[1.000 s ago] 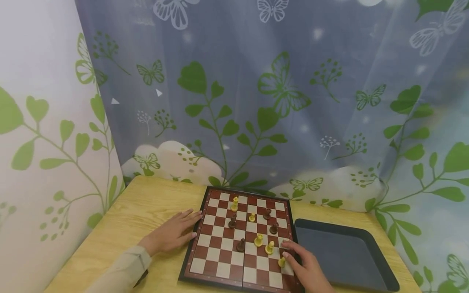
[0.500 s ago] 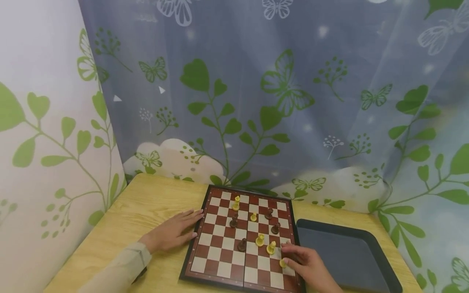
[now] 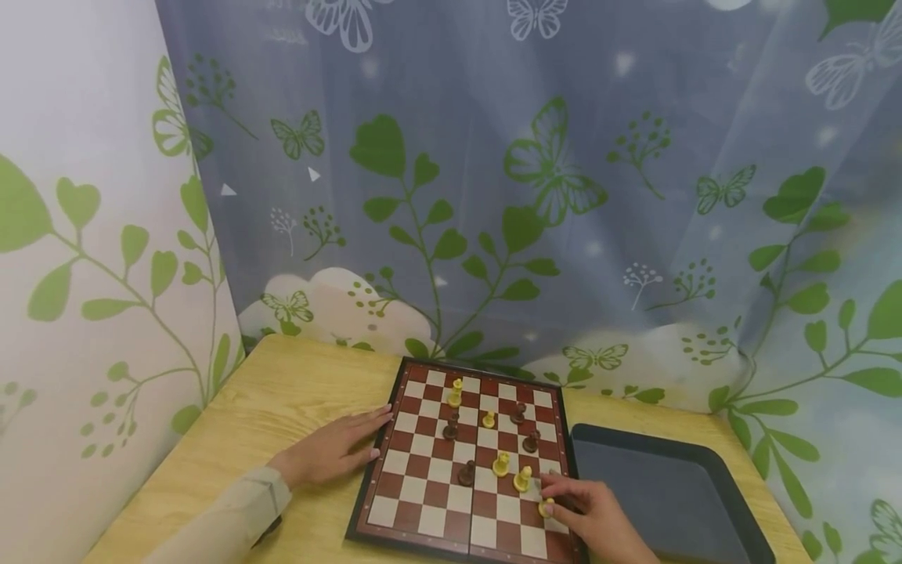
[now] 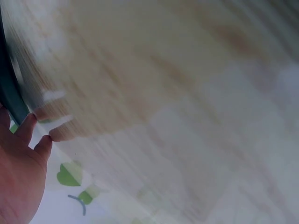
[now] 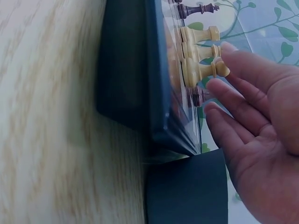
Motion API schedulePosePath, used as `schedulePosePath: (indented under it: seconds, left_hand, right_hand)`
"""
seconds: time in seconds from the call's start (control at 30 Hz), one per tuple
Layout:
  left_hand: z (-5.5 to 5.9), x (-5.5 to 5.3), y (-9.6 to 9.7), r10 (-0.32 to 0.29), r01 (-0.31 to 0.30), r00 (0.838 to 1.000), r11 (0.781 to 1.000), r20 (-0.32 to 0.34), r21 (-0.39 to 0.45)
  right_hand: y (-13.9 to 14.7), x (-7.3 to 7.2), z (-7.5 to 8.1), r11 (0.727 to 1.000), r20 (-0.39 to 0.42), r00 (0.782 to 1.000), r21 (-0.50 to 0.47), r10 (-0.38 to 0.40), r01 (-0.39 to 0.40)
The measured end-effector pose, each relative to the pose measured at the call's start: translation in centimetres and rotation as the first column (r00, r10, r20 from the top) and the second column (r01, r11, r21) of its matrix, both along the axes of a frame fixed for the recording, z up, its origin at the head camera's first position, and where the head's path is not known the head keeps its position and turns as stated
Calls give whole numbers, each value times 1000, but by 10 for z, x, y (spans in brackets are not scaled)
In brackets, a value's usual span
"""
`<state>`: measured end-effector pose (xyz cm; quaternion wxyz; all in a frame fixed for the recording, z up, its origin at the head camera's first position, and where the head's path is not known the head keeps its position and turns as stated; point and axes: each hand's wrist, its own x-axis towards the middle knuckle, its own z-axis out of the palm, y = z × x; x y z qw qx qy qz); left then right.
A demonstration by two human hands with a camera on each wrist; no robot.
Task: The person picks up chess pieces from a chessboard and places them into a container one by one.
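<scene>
A chessboard [image 3: 442, 495] lies on the wooden table with several yellow and dark brown chess pieces standing on it. My right hand [image 3: 599, 513] is at the board's near right corner, thumb and fingertips around the head of a yellow pawn [image 3: 545, 509]. In the right wrist view the thumb meets the top of this pawn [image 5: 190, 73], whose base is at board level. Two other yellow pieces, one tall [image 3: 522, 479] and one beside it [image 3: 501, 464], stand just left of those fingers. My left hand [image 3: 331, 450] rests with extended fingers on the table, fingertips at the board's left edge.
A dark, shallow tray [image 3: 641, 478] lies right of the board, partly behind the right hand. Dark pieces, including one near the centre [image 3: 467, 473] and one farther right [image 3: 532, 442], stand among the yellow ones. A patterned curtain [image 3: 451, 196] hangs behind the table [image 3: 303, 376].
The right thumb and fingers have come down and closed in on the yellow pawn. My left hand has stayed at the board's edge. The head view has shifted slightly.
</scene>
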<state>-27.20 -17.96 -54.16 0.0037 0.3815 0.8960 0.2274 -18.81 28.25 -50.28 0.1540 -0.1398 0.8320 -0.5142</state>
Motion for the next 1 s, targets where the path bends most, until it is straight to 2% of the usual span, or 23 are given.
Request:
schedulePosePath:
  seconds: [0.47, 0.73, 1.0]
  left_hand:
    - [0, 1, 0, 12, -12, 1000, 1000, 6, 1]
    - [3, 1, 1, 7, -7, 1000, 1000, -5, 5]
    - [3, 3, 1, 18, -18, 1000, 1000, 13, 1]
  right_hand:
    - [1, -4, -3, 999, 1, 1000, 37, -8, 8]
    - [0, -3, 2, 997, -43, 999, 80, -10, 13]
    - [-1, -3, 2, 993, -69, 998, 114, -3, 11]
